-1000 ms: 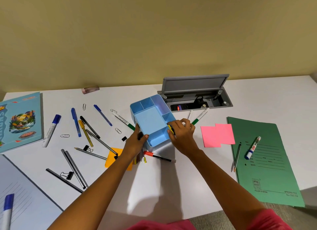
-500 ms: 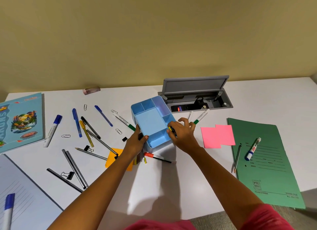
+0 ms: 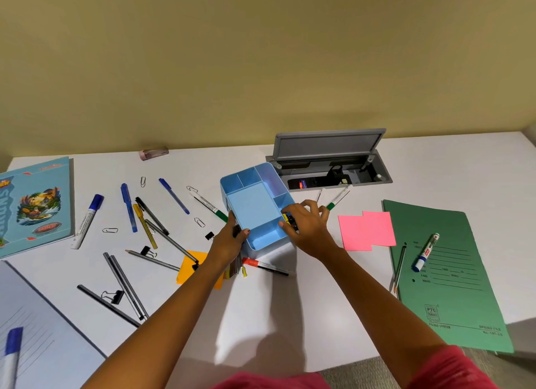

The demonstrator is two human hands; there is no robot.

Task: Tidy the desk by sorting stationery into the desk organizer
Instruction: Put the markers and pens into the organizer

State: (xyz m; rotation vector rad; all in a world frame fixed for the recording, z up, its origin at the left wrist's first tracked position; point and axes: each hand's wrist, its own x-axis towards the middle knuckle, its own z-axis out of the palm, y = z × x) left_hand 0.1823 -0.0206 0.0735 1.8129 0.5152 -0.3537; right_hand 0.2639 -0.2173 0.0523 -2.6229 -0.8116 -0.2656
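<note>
Green folder (image 3: 452,275), right side of the white table (image 3: 261,316): printed "PTC" in a box near its lower corner; other print too small to read. On it, a white marker with blue cap (image 3: 426,252); a pencil (image 3: 398,268) along its left edge.

Blue desk organizer (image 3: 255,211), table centre, tilted toward the camera: several compartments, all visibly bare. Left hand (image 3: 229,240) fingers closed on its left wall; right hand (image 3: 307,226) fingers curled at its right wall, pinching a small yellow-and-black item (image 3: 288,219), identity unclear.

Pink sticky notes (image 3: 367,229) between organizer and folder. Illustrated book (image 3: 34,206) at far left, title unreadable. Open grey cable box (image 3: 327,159) behind organizer, holding black plugs
</note>
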